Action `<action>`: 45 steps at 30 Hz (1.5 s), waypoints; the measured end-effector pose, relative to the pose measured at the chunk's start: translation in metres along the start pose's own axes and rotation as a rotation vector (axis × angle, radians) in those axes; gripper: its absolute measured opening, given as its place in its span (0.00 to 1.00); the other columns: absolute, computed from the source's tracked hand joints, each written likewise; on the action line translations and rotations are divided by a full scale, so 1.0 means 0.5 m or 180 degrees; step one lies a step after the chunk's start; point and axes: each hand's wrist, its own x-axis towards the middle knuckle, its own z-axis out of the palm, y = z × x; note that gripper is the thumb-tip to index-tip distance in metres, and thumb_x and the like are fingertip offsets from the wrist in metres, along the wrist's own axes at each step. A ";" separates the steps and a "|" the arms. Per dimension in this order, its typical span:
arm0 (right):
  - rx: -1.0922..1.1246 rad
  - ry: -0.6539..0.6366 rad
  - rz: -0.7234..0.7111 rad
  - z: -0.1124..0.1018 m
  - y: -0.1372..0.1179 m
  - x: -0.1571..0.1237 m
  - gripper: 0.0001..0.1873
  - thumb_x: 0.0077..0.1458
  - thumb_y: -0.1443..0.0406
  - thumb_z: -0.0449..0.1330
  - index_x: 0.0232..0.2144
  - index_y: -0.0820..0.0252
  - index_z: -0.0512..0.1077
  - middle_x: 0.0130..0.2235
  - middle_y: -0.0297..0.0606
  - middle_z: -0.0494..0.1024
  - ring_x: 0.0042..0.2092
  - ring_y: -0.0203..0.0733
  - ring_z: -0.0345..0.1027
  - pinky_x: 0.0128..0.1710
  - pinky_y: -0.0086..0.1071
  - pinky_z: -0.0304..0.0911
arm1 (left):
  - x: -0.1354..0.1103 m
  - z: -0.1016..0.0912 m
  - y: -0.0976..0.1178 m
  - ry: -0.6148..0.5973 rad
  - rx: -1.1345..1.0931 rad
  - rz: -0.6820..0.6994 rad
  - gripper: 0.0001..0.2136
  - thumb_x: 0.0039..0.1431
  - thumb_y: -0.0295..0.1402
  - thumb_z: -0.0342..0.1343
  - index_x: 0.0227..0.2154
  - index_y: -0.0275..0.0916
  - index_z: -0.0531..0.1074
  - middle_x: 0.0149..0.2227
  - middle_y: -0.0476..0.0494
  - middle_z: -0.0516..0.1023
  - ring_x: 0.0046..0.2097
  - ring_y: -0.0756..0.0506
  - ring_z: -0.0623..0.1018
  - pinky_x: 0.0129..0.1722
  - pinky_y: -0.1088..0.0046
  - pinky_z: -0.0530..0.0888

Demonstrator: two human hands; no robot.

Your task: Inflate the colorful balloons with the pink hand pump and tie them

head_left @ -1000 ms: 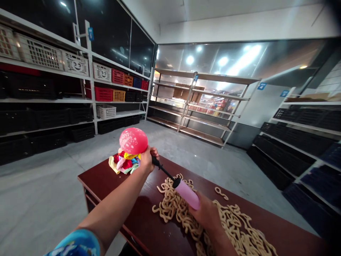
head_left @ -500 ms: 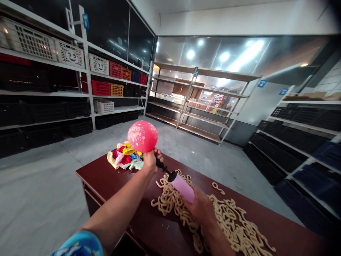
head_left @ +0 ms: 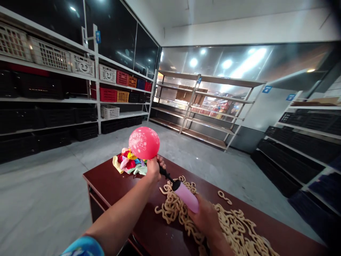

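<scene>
A pink-red balloon (head_left: 144, 143) with white print, partly inflated, sits on the black nozzle end of a pink hand pump (head_left: 186, 197). My left hand (head_left: 155, 168) is closed round the balloon's neck at the nozzle. My right hand (head_left: 205, 217) grips the pump's pink barrel lower down, over the dark red table (head_left: 112, 185). A heap of limp coloured balloons (head_left: 128, 164) lies at the table's far left corner, just behind my left hand.
A sprawl of beige loop-shaped pieces (head_left: 234, 227) covers the table's middle and right. Shelving with white, red and black crates (head_left: 106, 94) lines the left wall; more racks stand at the back and right. Grey floor surrounds the table.
The balloon is a little larger than a second ago. The pump's rod is shorter now, the barrel pushed closer to my left hand. The view shifted slightly.
</scene>
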 end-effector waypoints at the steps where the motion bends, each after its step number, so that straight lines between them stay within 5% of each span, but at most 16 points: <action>1: 0.0015 0.0015 -0.0012 -0.002 -0.006 -0.001 0.12 0.45 0.61 0.56 0.35 0.57 0.66 0.30 0.37 0.74 0.31 0.43 0.67 0.31 0.32 0.56 | -0.011 -0.001 -0.020 0.0009 0.0009 -0.0074 0.07 0.44 0.28 0.49 0.20 0.39 0.53 0.18 0.55 0.54 0.16 0.56 0.56 0.15 0.79 0.54; 4: 0.0095 0.0052 -0.0054 -0.012 -0.020 -0.003 0.11 0.45 0.62 0.56 0.34 0.57 0.66 0.29 0.37 0.74 0.31 0.43 0.67 0.31 0.32 0.56 | -0.034 -0.002 -0.057 0.0040 0.0025 -0.0229 0.09 0.45 0.29 0.50 0.21 0.39 0.52 0.18 0.55 0.54 0.16 0.56 0.56 0.15 0.78 0.55; 7: 0.0186 0.0034 -0.0063 -0.020 -0.023 -0.002 0.10 0.46 0.61 0.56 0.33 0.57 0.66 0.29 0.37 0.74 0.31 0.43 0.67 0.31 0.32 0.56 | -0.036 0.002 -0.046 0.0059 0.0030 -0.0201 0.09 0.45 0.29 0.50 0.20 0.39 0.52 0.18 0.55 0.54 0.16 0.56 0.56 0.15 0.79 0.55; 15: 0.0152 0.0235 -0.0144 -0.007 0.013 0.004 0.15 0.44 0.60 0.57 0.37 0.58 0.67 0.32 0.38 0.74 0.33 0.43 0.68 0.34 0.33 0.58 | 0.009 -0.017 0.124 -0.0030 -0.0172 0.0322 0.08 0.44 0.24 0.48 0.20 0.39 0.53 0.18 0.55 0.54 0.16 0.56 0.56 0.14 0.79 0.54; 18: 0.0129 0.0278 -0.0182 0.002 0.011 0.006 0.15 0.43 0.61 0.58 0.36 0.58 0.66 0.32 0.38 0.74 0.33 0.43 0.68 0.34 0.33 0.58 | 0.020 -0.029 0.156 -0.0075 -0.0176 0.0449 0.07 0.43 0.23 0.47 0.19 0.38 0.53 0.18 0.54 0.54 0.16 0.56 0.56 0.15 0.79 0.54; 21: 0.0077 0.0211 -0.0113 0.006 -0.003 0.003 0.13 0.42 0.63 0.57 0.34 0.57 0.66 0.30 0.37 0.74 0.32 0.43 0.67 0.32 0.33 0.57 | 0.016 -0.031 0.130 -0.0076 -0.0156 0.0398 0.07 0.43 0.25 0.48 0.19 0.38 0.54 0.18 0.54 0.53 0.16 0.56 0.56 0.15 0.80 0.54; 28: 0.0119 0.0279 -0.0102 0.010 -0.028 -0.009 0.10 0.43 0.62 0.57 0.31 0.57 0.66 0.28 0.37 0.73 0.30 0.44 0.66 0.30 0.33 0.56 | -0.041 -0.011 -0.019 -0.0016 -0.0011 -0.0162 0.07 0.45 0.27 0.47 0.19 0.39 0.52 0.18 0.54 0.54 0.16 0.55 0.55 0.15 0.78 0.55; 32: 0.0156 0.0335 -0.0151 0.011 -0.021 -0.008 0.11 0.44 0.61 0.57 0.32 0.57 0.66 0.28 0.36 0.73 0.29 0.42 0.66 0.30 0.32 0.56 | -0.052 0.001 -0.035 -0.0017 0.0053 -0.0233 0.08 0.46 0.28 0.47 0.19 0.39 0.52 0.17 0.54 0.54 0.16 0.55 0.56 0.15 0.78 0.55; 41: 0.0097 0.0409 -0.0272 -0.001 0.021 0.000 0.14 0.45 0.60 0.58 0.35 0.58 0.65 0.30 0.36 0.73 0.31 0.41 0.67 0.32 0.32 0.58 | 0.014 -0.006 0.143 -0.0090 -0.0110 0.0357 0.07 0.43 0.24 0.47 0.20 0.38 0.53 0.18 0.54 0.54 0.16 0.56 0.56 0.14 0.79 0.54; 45: 0.0093 0.0434 -0.0220 0.007 0.020 0.002 0.13 0.44 0.61 0.58 0.35 0.58 0.65 0.29 0.36 0.73 0.31 0.42 0.67 0.32 0.32 0.57 | 0.029 -0.012 0.164 -0.0093 -0.0149 0.0477 0.07 0.43 0.23 0.47 0.20 0.38 0.53 0.18 0.54 0.54 0.16 0.56 0.56 0.14 0.79 0.54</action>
